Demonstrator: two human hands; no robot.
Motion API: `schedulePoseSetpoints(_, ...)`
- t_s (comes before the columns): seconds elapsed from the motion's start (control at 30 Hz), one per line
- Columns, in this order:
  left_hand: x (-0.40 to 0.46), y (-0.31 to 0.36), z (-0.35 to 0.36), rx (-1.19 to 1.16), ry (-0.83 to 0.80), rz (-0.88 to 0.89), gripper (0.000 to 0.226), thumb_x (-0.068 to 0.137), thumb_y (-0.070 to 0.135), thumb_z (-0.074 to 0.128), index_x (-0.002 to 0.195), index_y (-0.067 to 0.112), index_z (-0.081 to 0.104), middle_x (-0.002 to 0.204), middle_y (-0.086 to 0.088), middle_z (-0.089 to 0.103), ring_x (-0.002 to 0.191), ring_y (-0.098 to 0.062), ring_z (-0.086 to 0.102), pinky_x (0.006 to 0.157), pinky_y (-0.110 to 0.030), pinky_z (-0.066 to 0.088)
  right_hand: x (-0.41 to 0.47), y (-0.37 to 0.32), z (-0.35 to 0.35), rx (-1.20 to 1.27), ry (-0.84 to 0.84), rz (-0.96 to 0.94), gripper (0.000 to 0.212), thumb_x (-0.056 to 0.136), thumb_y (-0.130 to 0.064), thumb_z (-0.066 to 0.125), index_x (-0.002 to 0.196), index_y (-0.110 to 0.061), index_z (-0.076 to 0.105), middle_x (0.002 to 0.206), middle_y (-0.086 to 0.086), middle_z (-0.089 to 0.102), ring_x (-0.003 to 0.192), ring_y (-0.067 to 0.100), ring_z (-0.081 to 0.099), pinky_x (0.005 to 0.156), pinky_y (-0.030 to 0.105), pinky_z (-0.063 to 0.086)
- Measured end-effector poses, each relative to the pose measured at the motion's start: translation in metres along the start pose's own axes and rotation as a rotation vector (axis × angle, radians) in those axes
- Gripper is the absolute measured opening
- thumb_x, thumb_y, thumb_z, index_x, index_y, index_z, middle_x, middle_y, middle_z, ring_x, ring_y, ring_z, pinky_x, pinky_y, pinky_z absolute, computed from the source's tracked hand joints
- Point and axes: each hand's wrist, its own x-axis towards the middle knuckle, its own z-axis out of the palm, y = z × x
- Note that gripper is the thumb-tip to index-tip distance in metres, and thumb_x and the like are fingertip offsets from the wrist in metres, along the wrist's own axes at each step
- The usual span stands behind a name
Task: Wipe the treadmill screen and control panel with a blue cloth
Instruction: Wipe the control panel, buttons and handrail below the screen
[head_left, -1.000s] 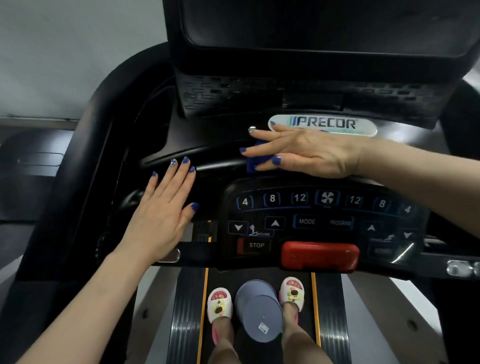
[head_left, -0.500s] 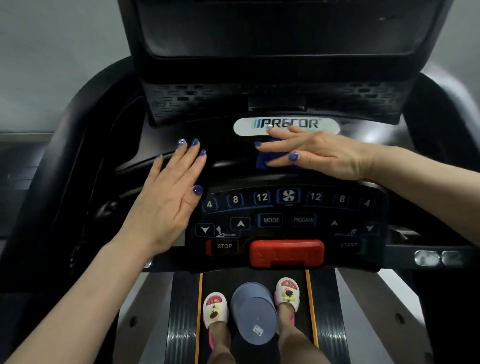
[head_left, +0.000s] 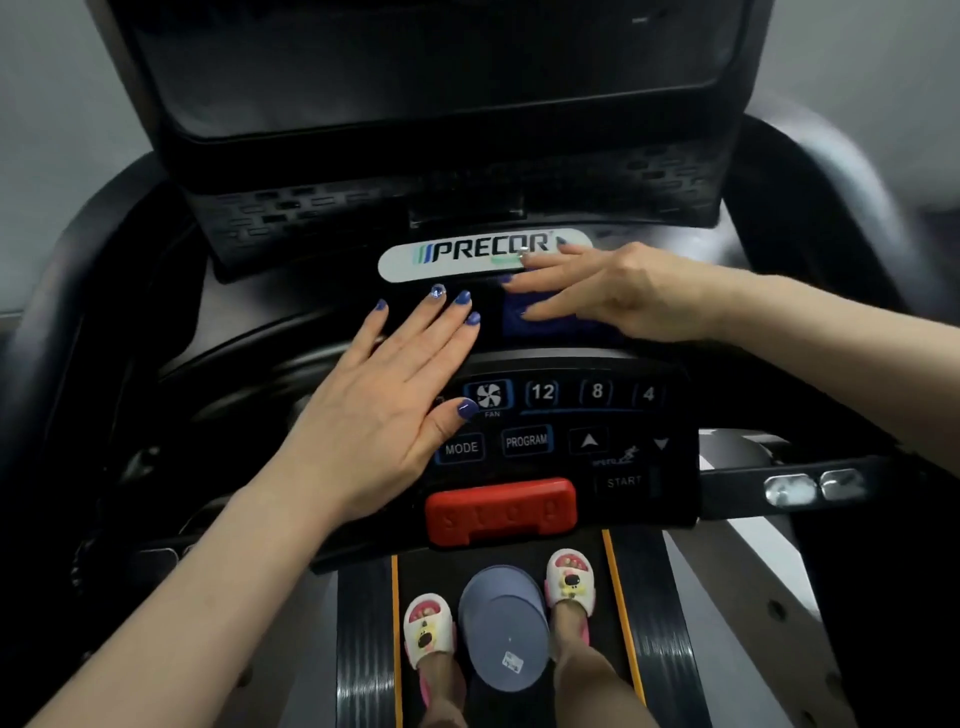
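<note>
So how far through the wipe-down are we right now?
Nothing shows as finished. In hand: the right hand presses the blue cloth flat on the ledge below the PRECOR badge. The left hand lies flat over the control panel. Left: those buttons and the screen.

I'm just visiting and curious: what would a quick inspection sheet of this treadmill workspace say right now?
Surface: black control panel, buttons lit; dark screen above it.
Job's things: blue cloth lies flat on the ledge below the PRECOR badge.
Clutter: grey round container on the belt between two slippered feet.
Hands: right hand presses flat on the cloth; left hand rests flat, covering the panel's left buttons.
Cables: nothing seen.
Surroundings: pale wall, black side rails.
</note>
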Motion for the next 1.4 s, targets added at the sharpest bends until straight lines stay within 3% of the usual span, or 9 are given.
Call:
schedulePoseSetpoints(0.27,0.012,0.019,-0.004,0.022,-0.018,0.029,0.067,0.106,0.054,0.013,0.158,0.013,0.024,0.166,-0.001,0.017,0.155,-0.015,0.006,0.125,-0.04,0.0,-0.044,0.008,-0.002,0.023,0.035,0.12,0.048,0.105,-0.041,0.034,0.144,-0.015,0.047,0.158,-0.006,0.03,0.151,0.014,0.015,0.125,0.034,0.006)
schedulePoseSetpoints(0.47,0.03,0.04,-0.002,0.04,-0.051,0.072,0.067,0.106,0.054,0.011,0.159,0.014,0.023,0.167,0.0,0.015,0.155,-0.014,0.003,0.125,-0.04,-0.001,-0.083,0.016,0.021,-0.076,0.143,0.166,0.046,0.102,-0.009,0.043,0.147,-0.013,0.044,0.161,-0.001,0.023,0.152,0.021,0.011,0.125,0.036,0.003)
schedulePoseSetpoints(0.53,0.036,0.047,0.0,0.05,-0.063,0.09,0.067,0.106,0.055,0.01,0.159,0.015,0.021,0.167,0.0,0.014,0.155,-0.014,0.002,0.125,-0.04,-0.001,-0.1,0.019,0.032,-0.122,0.211,0.195,0.055,0.097,0.005,0.046,0.149,-0.012,0.04,0.162,0.0,0.019,0.153,0.022,0.007,0.125,0.036,0.002)
schedulePoseSetpoints(0.67,0.048,0.06,0.005,0.052,-0.082,0.112,0.07,0.105,0.056,0.007,0.159,0.014,0.019,0.167,0.0,0.013,0.155,-0.013,0.001,0.125,-0.038,-0.002,-0.117,0.018,0.056,-0.247,0.241,0.204,0.074,0.09,0.013,0.052,0.155,-0.013,0.027,0.165,0.0,0.003,0.153,0.022,-0.007,0.123,0.035,-0.007)
schedulePoseSetpoints(0.9,0.052,0.064,0.009,0.063,-0.067,0.105,0.068,0.105,0.054,0.013,0.159,0.014,0.018,0.167,0.001,0.015,0.155,-0.013,0.004,0.124,-0.04,0.004,-0.131,0.017,0.087,-0.423,0.295,0.237,0.087,0.082,0.003,0.051,0.157,-0.015,0.012,0.165,-0.004,-0.007,0.152,0.021,-0.013,0.122,0.038,-0.008)
schedulePoseSetpoints(1.03,0.052,0.065,0.009,0.08,-0.072,0.1,0.067,0.105,0.054,0.015,0.159,0.014,0.017,0.167,0.001,0.014,0.155,-0.014,0.005,0.125,-0.04,0.004,-0.133,0.025,0.082,-0.563,0.303,0.199,0.086,0.087,-0.004,0.061,0.157,-0.014,0.013,0.165,0.004,0.007,0.152,0.021,-0.009,0.124,0.041,-0.003)
schedulePoseSetpoints(1.13,0.052,0.064,0.01,0.084,-0.067,0.097,0.067,0.105,0.054,0.017,0.16,0.015,0.017,0.167,0.001,0.015,0.155,-0.014,0.004,0.125,-0.04,0.003,-0.138,0.029,0.084,-0.582,0.297,0.196,0.09,0.087,-0.001,0.062,0.158,-0.016,0.009,0.165,0.004,0.005,0.152,0.023,-0.006,0.124,0.042,-0.002)
schedulePoseSetpoints(1.27,0.051,0.064,0.011,0.099,-0.066,0.096,0.068,0.105,0.055,0.016,0.16,0.015,0.016,0.167,0.0,0.015,0.155,-0.015,0.004,0.125,-0.041,0.004,-0.177,0.04,0.082,-0.599,0.22,0.248,0.087,0.085,-0.001,0.037,0.158,-0.026,-0.003,0.165,-0.005,-0.011,0.152,0.023,-0.008,0.123,0.044,0.001)
schedulePoseSetpoints(1.4,0.051,0.065,0.014,0.137,-0.046,0.09,0.069,0.105,0.055,0.016,0.16,0.014,0.016,0.167,-0.002,0.016,0.155,-0.017,0.007,0.125,-0.043,0.005,-0.175,0.036,0.08,-0.536,0.212,0.304,0.079,0.085,-0.005,0.031,0.157,-0.026,0.004,0.165,-0.005,-0.011,0.152,0.023,-0.007,0.123,0.042,0.003)
